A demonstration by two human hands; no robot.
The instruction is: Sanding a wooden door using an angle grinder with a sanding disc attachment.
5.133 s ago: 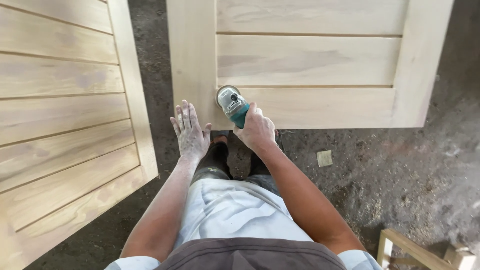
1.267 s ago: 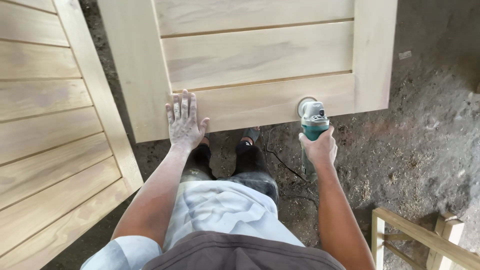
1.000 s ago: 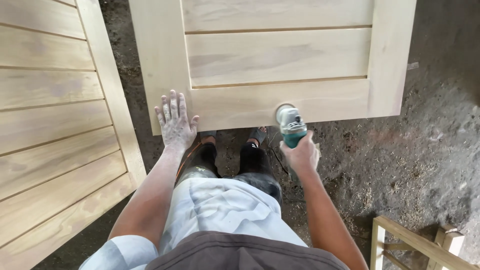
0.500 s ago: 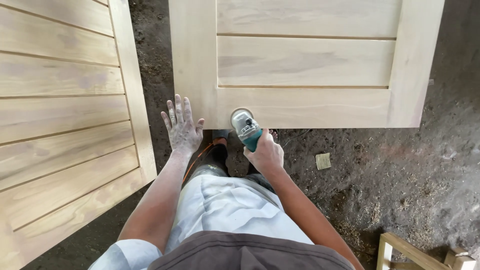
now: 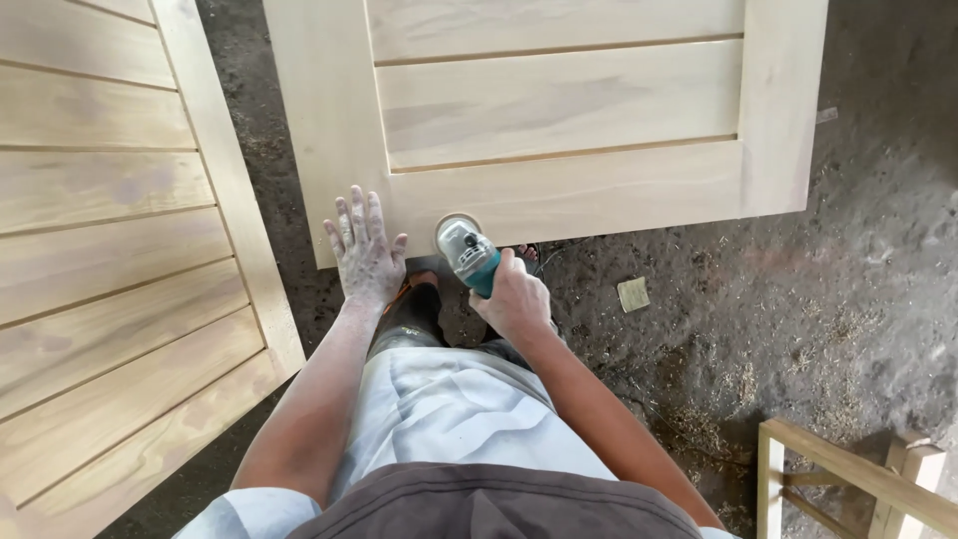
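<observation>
Grinder (image 5: 467, 256), teal and grey: right hand (image 5: 514, 299) fingers wrapped round its body, disc on the near rail of the pale wooden door (image 5: 559, 110). Left hand (image 5: 364, 250): fingers spread wide, flat on the door's near corner. Second slatted door (image 5: 110, 250) at left; dirt floor (image 5: 798, 299) below, small sandpaper square (image 5: 632, 293) lying on it.

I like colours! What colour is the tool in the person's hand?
The sander is grey on top with a teal handle, seen in the head view.
</observation>
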